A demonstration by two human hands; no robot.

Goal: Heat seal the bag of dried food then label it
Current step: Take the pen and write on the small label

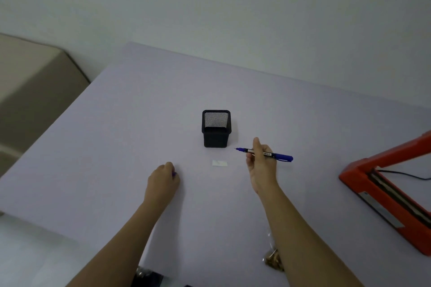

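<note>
My right hand (261, 163) holds a blue marker pen (277, 155) uncapped, tip pointing left, just above the table. My left hand (164, 179) rests closed on the table with a bit of purple, apparently the pen's cap, showing between its fingers. A small white label (219, 163) lies flat between the two hands. The clear bag of dried food (272, 258) lies near the table's front edge, mostly hidden behind my right forearm. An orange heat sealer (382, 193) stands at the right with its arm raised.
A black mesh pen holder (216, 129) stands upright just beyond the label. The lilac table (116, 135) meets a white wall at the back. A black cable (405, 173) runs behind the sealer. A beige piece of furniture (30, 91) is left of the table.
</note>
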